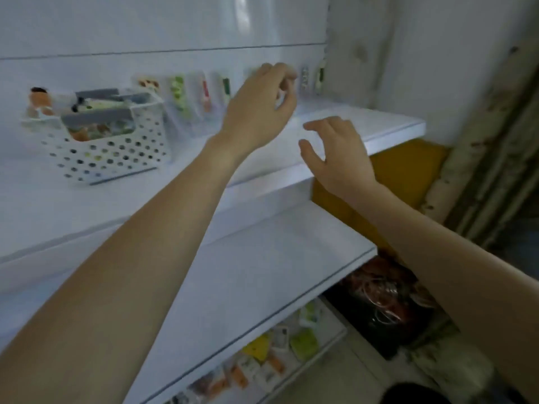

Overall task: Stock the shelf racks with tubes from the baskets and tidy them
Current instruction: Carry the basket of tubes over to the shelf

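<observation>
White shelves (262, 275), stained wall (495, 112) at right.
Basket (108, 144) on top shelf (379, 123), left; tubes (204, 94) line its back. Left hand (262, 103) fingers curled by them, grip unclear; right hand (338, 153) spread, empty.

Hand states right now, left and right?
Left hand: fingers curled by the tube rack; grip cannot be told.
Right hand: open, holding nothing.
</observation>
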